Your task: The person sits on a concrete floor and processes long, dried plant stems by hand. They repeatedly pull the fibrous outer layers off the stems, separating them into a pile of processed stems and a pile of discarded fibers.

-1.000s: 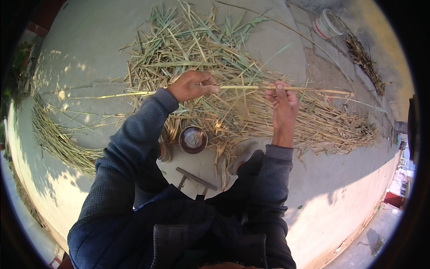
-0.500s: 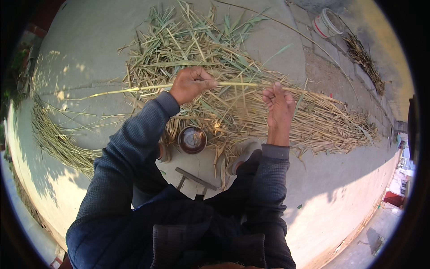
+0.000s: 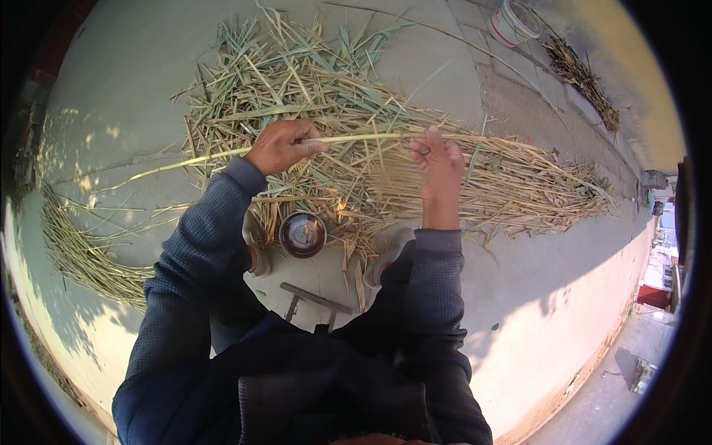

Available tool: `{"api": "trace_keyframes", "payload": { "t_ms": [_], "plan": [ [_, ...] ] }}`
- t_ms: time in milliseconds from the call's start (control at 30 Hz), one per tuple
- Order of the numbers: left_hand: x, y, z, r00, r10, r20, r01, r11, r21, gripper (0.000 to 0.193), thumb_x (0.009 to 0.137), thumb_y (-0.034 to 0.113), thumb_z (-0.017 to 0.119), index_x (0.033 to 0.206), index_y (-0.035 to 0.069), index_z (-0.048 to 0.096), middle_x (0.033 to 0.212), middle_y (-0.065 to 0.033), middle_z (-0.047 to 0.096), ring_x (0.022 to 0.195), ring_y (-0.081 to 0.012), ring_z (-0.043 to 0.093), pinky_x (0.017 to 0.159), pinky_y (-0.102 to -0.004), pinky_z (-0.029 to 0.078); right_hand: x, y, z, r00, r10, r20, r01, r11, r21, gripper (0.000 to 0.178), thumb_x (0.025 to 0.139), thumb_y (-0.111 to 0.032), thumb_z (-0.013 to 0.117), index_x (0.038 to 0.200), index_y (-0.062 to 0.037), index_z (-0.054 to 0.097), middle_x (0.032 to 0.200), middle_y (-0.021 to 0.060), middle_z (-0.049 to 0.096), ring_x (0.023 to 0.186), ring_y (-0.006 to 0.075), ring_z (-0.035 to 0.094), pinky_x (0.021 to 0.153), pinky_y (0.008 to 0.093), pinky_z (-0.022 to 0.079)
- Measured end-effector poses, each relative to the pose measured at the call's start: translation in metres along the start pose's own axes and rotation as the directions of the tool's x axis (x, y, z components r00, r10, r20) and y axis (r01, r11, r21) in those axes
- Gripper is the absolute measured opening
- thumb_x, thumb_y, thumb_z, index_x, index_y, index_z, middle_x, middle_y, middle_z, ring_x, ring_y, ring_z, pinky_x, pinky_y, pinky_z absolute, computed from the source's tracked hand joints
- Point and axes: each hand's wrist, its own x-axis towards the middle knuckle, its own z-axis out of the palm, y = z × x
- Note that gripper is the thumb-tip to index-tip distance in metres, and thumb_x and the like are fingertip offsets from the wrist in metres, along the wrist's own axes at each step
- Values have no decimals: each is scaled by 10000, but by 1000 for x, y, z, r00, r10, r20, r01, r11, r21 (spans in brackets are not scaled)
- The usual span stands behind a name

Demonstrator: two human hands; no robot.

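A long, pale yellow-green plant stalk (image 3: 356, 139) runs crosswise in front of me, its thin end drooping out to the left. My left hand (image 3: 283, 147) is closed around it, thumb and fingers pinching. At the stalk's right end, my right hand (image 3: 439, 159) is closed, thumb against the curled fingers; the exact grip there is partly blurred. Beneath both hands spreads a heap of dry and greenish leaves and stalk pieces (image 3: 274, 85). A layer of long dry stalks (image 3: 534, 185) fans out to the right of my right hand.
Near my feet stands a round dark bowl (image 3: 302, 236), with a T-shaped metal piece (image 3: 317, 297) closer to me. A bundle of thin green stalks (image 3: 81, 248) lies at left. Far right are a white bucket (image 3: 513, 24), a dark twig bundle (image 3: 582, 78) and a long thin stick (image 3: 482, 49).
The whole view has shifted, so the heap and bowl appear a little further left. Both hands still hold the stalk in much the same pose.
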Motion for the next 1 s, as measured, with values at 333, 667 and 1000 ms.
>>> {"api": "trace_keyframes", "payload": {
  "t_ms": [333, 667, 1000],
  "plan": [
    [7, 48, 16, 986, 142, -90, -117, 965, 233, 263, 886, 279, 760, 944, 36, 679, 723, -132, 649, 654, -313, 629, 614, -421, 481, -12, 3, 18, 981, 7, 191, -12, 1000, 26, 298, 974, -264, 723, 1075, -6, 615, 929, 123, 719, 792, 193, 718, 694, 280, 577],
    [15, 56, 23, 995, 95, 0, -95, 991, 90, 229, 902, 252, 764, 865, 45, 676, 705, -94, 658, 602, -222, 610, 598, -374, 471, 8, -24, -35, 995, -99, -12, 99, 995, 8, 231, 973, -212, 722, 1033, -3, 644, 871, 93, 702, 771, 174, 705, 673, 278, 581],
    [20, 65, 28, 968, 238, -80, -199, 920, 339, 220, 848, 227, 789, 818, 54, 656, 651, -68, 624, 608, -260, 610, 588, -384, 448, 6, -49, -70, 994, -80, 73, 63, 975, 211, 163, 991, -183, 684, 1036, -30, 649, 929, 99, 718, 877, 207, 723, 767, 315, 599]
  ]
}}
